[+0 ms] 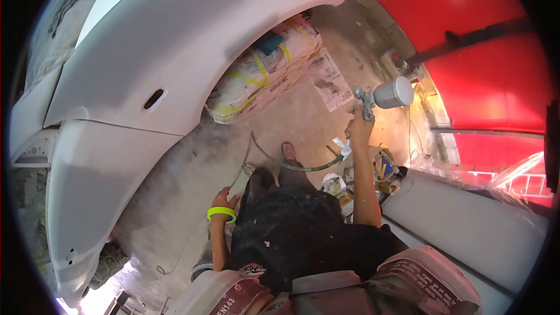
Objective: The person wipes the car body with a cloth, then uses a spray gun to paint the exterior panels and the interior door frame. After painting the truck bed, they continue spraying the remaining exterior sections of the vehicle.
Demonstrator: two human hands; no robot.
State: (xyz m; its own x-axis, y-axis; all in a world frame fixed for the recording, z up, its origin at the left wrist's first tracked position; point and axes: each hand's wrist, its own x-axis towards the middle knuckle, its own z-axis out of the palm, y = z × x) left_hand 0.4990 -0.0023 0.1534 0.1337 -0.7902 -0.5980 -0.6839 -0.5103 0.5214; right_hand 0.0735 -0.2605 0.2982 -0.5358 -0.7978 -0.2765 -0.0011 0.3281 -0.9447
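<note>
My right hand (360, 130) is closed around the handle of a paint spray gun (366, 100), raised out to the right. A pale grey cup (395, 93) sits on the gun, tilted towards the right. From below the handle a dark air hose (291, 166) loops down past my legs. My left hand (224, 199) hangs low beside my left thigh, fingers loosely apart, holding nothing that I can see. Around its wrist is a yellow-green roll of tape (221, 214). Nearest to this hand on the left is a pale car body panel (116, 81) with a small oval slot.
In the wheel arch sits a wheel wrapped in newspaper and yellow tape (262, 73). A newspaper sheet (331, 81) lies on the concrete floor. Red sheeting (466, 70) hangs at the right, above a grey panel (466, 221). Assorted clutter (379, 169) stands beyond my right forearm. Respirator cartridges (429, 277) block the bottom edge.
</note>
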